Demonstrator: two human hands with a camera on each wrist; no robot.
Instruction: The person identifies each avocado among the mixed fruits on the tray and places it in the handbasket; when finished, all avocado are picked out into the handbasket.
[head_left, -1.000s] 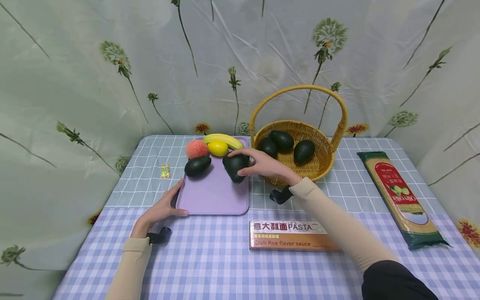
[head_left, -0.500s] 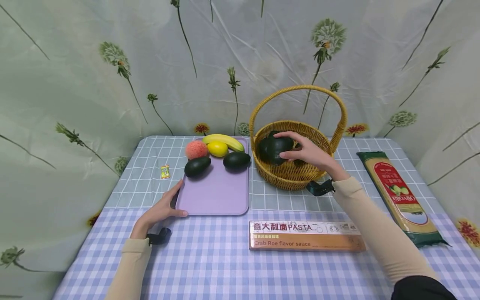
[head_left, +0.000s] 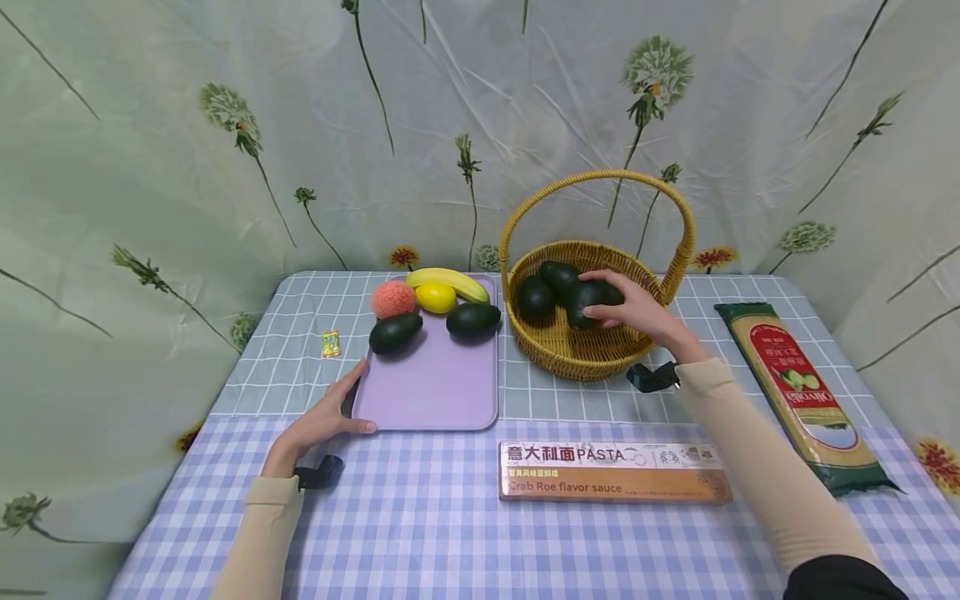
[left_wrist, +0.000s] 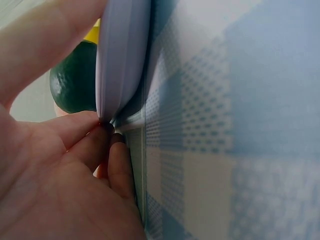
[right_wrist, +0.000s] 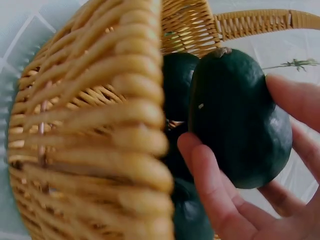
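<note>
My right hand [head_left: 637, 312] pinches a dark green avocado [head_left: 581, 307] inside the wicker basket [head_left: 573, 362]. The right wrist view shows this avocado [right_wrist: 237, 125] between thumb and fingers, with the woven rim [right_wrist: 142, 135] beside it. Two more avocados [head_left: 535, 302] lie to its left and behind it; another [head_left: 613, 293] is partly hidden by my hand. My left hand [head_left: 322, 421] touches the front left corner of the lilac tray [head_left: 420, 400], thumb at the front edge, fingers along the left side. In the left wrist view, fingertips meet the tray's rim [left_wrist: 107, 75].
On the tray sit two avocados [head_left: 396, 333], a pinkish-red round fruit [head_left: 393, 298], a lemon [head_left: 436, 297] and a banana [head_left: 450, 282]. A pasta box [head_left: 615, 472] lies in front, a green and tan bag [head_left: 806, 400] at right, a small yellow packet [head_left: 331, 343] at left.
My right hand has carried an avocado from the tray rightward to the basket, then shifted slightly right within it. The left hand stays at the tray corner.
</note>
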